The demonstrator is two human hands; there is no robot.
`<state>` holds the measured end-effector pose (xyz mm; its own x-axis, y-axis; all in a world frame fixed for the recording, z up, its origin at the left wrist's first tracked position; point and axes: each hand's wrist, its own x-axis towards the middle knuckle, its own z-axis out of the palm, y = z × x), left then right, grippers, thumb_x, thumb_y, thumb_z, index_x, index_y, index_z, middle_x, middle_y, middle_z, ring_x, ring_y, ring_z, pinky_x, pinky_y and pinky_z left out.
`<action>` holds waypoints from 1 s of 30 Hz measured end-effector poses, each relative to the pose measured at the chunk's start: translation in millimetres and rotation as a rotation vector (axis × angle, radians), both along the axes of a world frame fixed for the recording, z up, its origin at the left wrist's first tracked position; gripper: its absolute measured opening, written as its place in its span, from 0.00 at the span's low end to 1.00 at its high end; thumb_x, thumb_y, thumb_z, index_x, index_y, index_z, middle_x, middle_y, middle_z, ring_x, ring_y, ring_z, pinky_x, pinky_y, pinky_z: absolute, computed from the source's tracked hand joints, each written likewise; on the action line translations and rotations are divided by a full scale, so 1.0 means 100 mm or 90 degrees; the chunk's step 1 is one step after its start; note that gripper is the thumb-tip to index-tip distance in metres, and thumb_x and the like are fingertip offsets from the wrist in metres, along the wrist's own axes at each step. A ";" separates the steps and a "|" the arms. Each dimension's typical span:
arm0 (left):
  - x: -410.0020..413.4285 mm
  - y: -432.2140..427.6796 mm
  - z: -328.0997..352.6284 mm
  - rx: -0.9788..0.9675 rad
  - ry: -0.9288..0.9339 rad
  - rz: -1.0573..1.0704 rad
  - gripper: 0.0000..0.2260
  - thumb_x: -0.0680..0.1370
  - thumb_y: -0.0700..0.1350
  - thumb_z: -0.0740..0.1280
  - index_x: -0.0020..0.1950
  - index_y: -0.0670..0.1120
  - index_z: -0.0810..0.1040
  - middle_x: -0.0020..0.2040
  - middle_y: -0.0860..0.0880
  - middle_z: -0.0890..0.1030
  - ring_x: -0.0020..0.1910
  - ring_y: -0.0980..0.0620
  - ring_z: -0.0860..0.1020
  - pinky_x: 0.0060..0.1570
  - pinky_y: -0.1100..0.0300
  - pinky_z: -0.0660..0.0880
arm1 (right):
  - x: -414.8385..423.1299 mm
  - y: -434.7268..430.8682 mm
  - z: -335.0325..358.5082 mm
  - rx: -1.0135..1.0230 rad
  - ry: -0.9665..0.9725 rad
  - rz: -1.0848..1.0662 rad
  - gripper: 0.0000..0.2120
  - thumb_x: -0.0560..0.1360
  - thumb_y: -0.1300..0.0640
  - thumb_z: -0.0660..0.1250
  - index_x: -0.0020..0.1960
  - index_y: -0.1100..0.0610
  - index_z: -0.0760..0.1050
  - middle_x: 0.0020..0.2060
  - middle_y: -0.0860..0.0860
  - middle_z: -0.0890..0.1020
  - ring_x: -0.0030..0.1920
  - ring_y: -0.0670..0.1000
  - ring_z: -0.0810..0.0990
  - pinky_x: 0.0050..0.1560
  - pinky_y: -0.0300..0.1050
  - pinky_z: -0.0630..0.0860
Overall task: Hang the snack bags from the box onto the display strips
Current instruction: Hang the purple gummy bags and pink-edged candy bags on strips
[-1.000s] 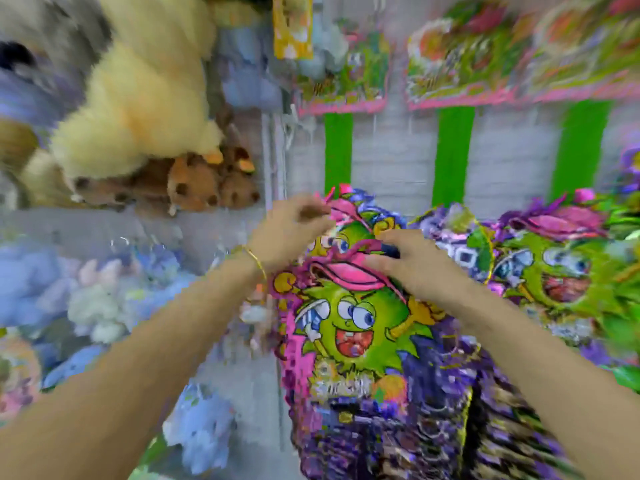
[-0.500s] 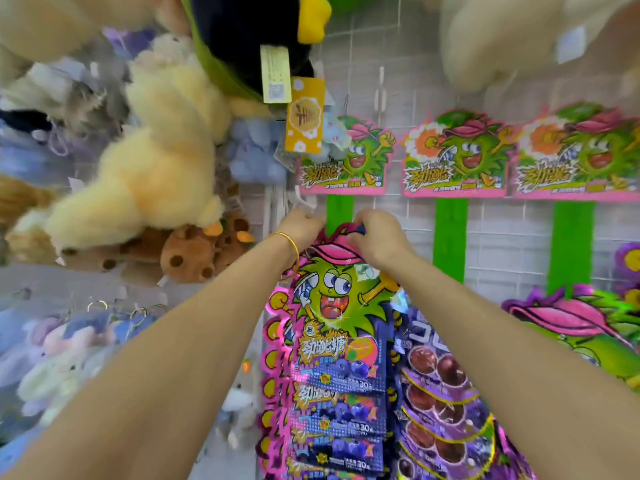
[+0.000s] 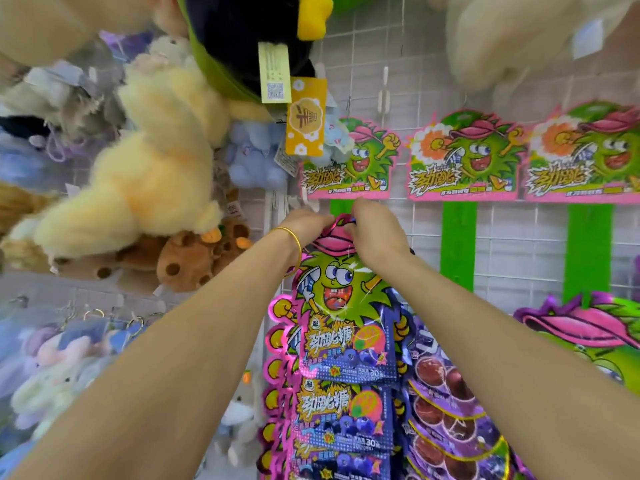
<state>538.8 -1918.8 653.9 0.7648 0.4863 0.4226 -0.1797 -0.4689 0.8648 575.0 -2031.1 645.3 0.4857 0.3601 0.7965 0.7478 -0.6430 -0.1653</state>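
Pinches the top of a glossy purple-and-green foil snack bag, printed with a spiky green cartoon face under a pink cap, from both sides. Left hand at the bag's ten o'clock corner, fingers curled round the upper edge; thin gold bangle on that wrist. Right hand at the one o'clock corner, seen from the back, fingers curled over the pink cap, fingertips hidden behind the knuckles. Hands nearly touching each other just above frame centre, with both forearms reaching in from the six o'clock edge.

Directly at twelve o'clock of the hands, a pink-edged cardboard header card and, under it, a short visible stretch of bright green plastic display strip. Snack bag's top held right against that strip; cannot tell whether hooked on.

Toward six o'clock below the held bag, matching blueberry-print bags overlapping down the same column. At four o'clock, just beside them, a column of purple grape-print bags.

Toward three o'clock, a second green strip and a third green strip, each under its own header, with a large green-and-pink bag at the lower end of the third. All mounted on a white wire grid panel.

At nine o'clock, a fluffy pale yellow plush toy with brown spotted plush toys beneath it. At eleven o'clock, an orange paper swing tag.
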 end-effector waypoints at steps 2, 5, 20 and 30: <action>0.02 0.00 0.01 0.009 0.004 0.015 0.20 0.75 0.47 0.65 0.62 0.37 0.72 0.57 0.42 0.79 0.53 0.44 0.79 0.56 0.53 0.76 | -0.02 0.00 0.02 -0.004 -0.011 -0.014 0.02 0.76 0.63 0.61 0.47 0.61 0.68 0.49 0.63 0.78 0.49 0.64 0.77 0.39 0.47 0.66; 0.05 0.01 0.03 0.014 0.008 0.010 0.10 0.76 0.46 0.64 0.50 0.39 0.75 0.47 0.44 0.79 0.43 0.48 0.76 0.45 0.57 0.74 | -0.05 0.01 0.02 -0.010 -0.026 -0.035 0.04 0.76 0.65 0.60 0.50 0.62 0.69 0.50 0.63 0.78 0.50 0.64 0.77 0.39 0.47 0.65; 0.01 -0.02 0.02 -0.048 0.012 0.009 0.14 0.73 0.45 0.66 0.55 0.37 0.76 0.56 0.37 0.79 0.55 0.42 0.78 0.57 0.49 0.74 | -0.10 -0.01 0.01 -0.034 -0.106 -0.062 0.05 0.74 0.67 0.59 0.48 0.59 0.68 0.48 0.60 0.78 0.47 0.63 0.78 0.36 0.47 0.63; 0.01 0.01 0.02 -0.080 0.012 -0.023 0.05 0.76 0.45 0.64 0.45 0.45 0.71 0.34 0.48 0.72 0.31 0.53 0.68 0.32 0.62 0.65 | 0.08 -0.09 -0.01 0.001 -0.027 -0.037 0.06 0.76 0.57 0.63 0.49 0.60 0.71 0.47 0.58 0.78 0.47 0.61 0.76 0.38 0.46 0.65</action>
<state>539.7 -1918.1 655.6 0.7894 0.5073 0.3456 -0.1777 -0.3500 0.9197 583.3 -2040.6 644.0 0.4717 0.3307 0.8174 0.7153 -0.6855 -0.1355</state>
